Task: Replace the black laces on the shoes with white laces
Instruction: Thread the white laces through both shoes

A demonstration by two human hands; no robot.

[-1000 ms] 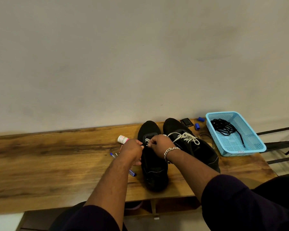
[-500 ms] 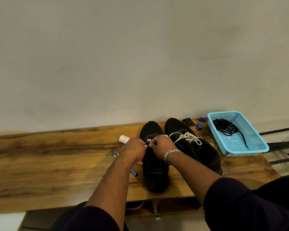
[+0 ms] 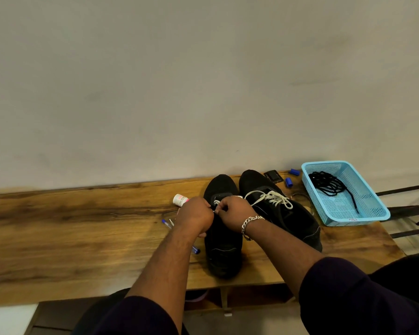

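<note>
White lace (image 3: 215, 203) shows at the top eyelets of the left black shoe (image 3: 224, 243), which stands on the wooden surface (image 3: 82, 238) with its toe pointing away toward the wall. Both hands meet over this shoe's tongue. The left hand (image 3: 195, 217) has its fingers curled in, pinching the lace at the shoe's left side. The right hand (image 3: 232, 211), with a silver chain bracelet (image 3: 250, 222) on its wrist, curls its fingers on the same lace from the right, the two hands almost touching. Only a short bit of lace shows between the hands.

Just beside it on the right stands the second black shoe (image 3: 283, 211), already threaded with a white lace (image 3: 271, 198) tied in a loose bow. Farther right, at the end of the surface, a light blue plastic basket (image 3: 373, 209) holds a tangle of black laces (image 3: 329, 184), one end trailing toward its near wall.

Behind the shoes lie a small dark flat object (image 3: 273, 176) and two blue caps (image 3: 288, 182). Left of the hands lies a small white bottle (image 3: 180, 199) on its side, and a blue pen (image 3: 166, 223) runs partly under the left forearm. Dark sleeves cover both upper arms.
</note>
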